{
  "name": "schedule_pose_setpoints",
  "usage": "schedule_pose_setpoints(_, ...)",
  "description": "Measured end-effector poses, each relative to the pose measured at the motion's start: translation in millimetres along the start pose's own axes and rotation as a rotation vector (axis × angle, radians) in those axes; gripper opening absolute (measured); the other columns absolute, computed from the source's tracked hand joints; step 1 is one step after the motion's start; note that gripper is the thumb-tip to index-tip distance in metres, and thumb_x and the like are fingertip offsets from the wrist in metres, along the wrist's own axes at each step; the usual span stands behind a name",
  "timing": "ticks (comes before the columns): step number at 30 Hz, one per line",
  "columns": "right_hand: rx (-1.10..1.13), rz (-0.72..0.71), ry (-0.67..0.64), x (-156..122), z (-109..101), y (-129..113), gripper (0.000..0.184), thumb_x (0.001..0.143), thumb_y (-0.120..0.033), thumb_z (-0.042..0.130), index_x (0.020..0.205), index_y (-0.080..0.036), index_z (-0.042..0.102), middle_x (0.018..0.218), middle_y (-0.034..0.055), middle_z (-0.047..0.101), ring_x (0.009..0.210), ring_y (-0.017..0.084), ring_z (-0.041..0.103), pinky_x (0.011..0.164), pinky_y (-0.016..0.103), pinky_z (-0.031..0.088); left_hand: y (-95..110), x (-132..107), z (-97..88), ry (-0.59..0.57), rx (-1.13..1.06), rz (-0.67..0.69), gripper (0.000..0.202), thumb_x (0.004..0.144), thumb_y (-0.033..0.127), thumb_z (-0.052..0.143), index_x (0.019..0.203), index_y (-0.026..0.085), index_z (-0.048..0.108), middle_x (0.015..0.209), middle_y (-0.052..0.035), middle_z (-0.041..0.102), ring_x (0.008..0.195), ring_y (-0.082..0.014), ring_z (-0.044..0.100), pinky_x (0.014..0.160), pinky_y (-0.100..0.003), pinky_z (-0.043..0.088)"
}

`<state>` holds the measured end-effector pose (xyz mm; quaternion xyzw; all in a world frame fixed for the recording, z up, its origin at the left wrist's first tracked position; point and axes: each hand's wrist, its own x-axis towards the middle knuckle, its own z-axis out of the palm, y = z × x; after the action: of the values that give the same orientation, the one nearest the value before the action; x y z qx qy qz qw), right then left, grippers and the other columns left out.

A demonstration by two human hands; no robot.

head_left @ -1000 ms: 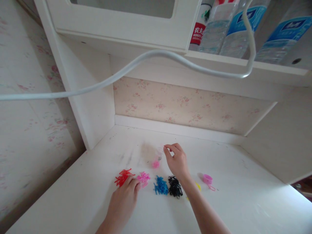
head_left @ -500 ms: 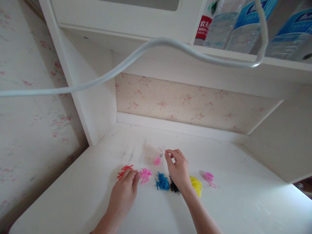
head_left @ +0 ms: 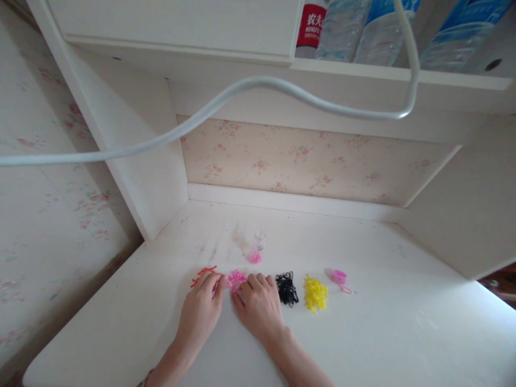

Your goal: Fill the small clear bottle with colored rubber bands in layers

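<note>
Small piles of tiny elastic bands lie in a row on a white desk: red, pink, black and yellow. My left hand rests palm down over the red pile, fingers stretched toward the pink one. My right hand lies palm down beside it, fingertips touching the pink pile; it covers the spot where the blue pile lay. A small clear jar lies behind, with a pink heap at its mouth.
A pink lid with a loop sits right of the yellow pile. A white cable hangs across the view. Water bottles stand on the shelf above. A white side panel bounds the desk on the left, floral wallpaper behind.
My right hand has come back from the clear jar to the pink pile, beside my left hand, and now hides the blue pile. The yellow pile has come into full view.
</note>
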<state>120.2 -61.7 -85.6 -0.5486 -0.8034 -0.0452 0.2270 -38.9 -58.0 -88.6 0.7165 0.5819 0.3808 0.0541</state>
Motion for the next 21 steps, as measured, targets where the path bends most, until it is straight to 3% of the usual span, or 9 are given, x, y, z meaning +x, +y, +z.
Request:
schedule_pose_setpoints(5, 0.001, -0.039, 0.011, -1.9, 1.8, 1.4, 0.019, 0.089, -0.023, 0.052, 0.073, -0.02, 0.06, 0.077, 0.0038, 0.062, 0.079, 0.018, 0.051, 0.071, 0.035, 0.027, -1.6, -0.3, 1.5, 0.007, -0.029, 0.021, 0.023, 0.095, 0.034, 0.041, 0.088, 0.02, 0.058, 0.087, -0.0048, 0.063, 0.085, -0.0184, 0.062, 0.077, -0.03, 0.048)
schedule_pose_setpoints(14, 0.05, 0.023, 0.022, -4.5, -1.8, 5.5, 0.016, 0.089, -0.02, 0.053, 0.075, -0.021, 0.061, 0.078, 0.0019, 0.06, 0.078, 0.017, 0.05, 0.071, 0.032, 0.025, 1.8, -0.8, -2.4, 0.006, -0.114, -0.005, 0.025, 0.094, 0.036, 0.041, 0.088, 0.02, 0.059, 0.086, -0.0052, 0.063, 0.079, -0.0174, 0.061, 0.074, -0.03, 0.048)
schedule_pose_setpoints(21, 0.107, 0.034, 0.068, -6.0, -3.8, 6.2, 0.019, 0.09, -0.021, 0.052, 0.073, -0.021, 0.062, 0.076, 0.0016, 0.058, 0.076, 0.015, 0.049, 0.07, 0.031, 0.025, 28.5, 27.3, -10.2, -0.104, -0.293, -0.107, 0.036, 0.092, 0.044, 0.041, 0.079, 0.019, 0.063, 0.074, -0.0032, 0.062, 0.067, -0.0156, 0.057, 0.063, -0.026, 0.046)
